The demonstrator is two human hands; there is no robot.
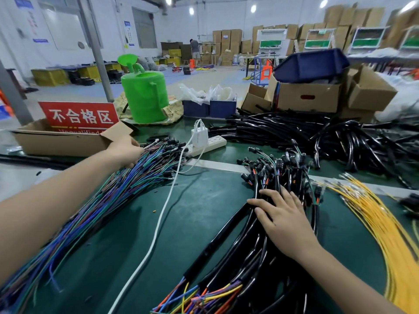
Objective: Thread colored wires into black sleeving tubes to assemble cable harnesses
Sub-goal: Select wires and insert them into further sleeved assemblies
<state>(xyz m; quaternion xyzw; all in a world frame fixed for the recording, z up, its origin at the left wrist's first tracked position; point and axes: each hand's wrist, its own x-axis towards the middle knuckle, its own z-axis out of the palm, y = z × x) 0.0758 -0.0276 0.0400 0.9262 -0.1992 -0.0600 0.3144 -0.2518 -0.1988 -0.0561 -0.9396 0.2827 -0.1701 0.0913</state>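
left hand [125, 152] grips blue-green wire bundle [122, 189] left of white power strip [209, 143] | right hand [281, 220] flat on black sleeved harnesses [226, 232]

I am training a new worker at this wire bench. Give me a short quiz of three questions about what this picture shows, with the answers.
1. True or false: the right hand lies flat, with straight fingers, on the pile of black sleeved cable harnesses.
2. Which bundle is the left hand at?
A) the thin yellow wires
B) the blue, green and purple wires
C) the loose black tubes by the cardboard boxes
3. Fill in the gap: the plastic watering can behind the white power strip is ___ in colour.

Key: 1 true; 2 B; 3 green.
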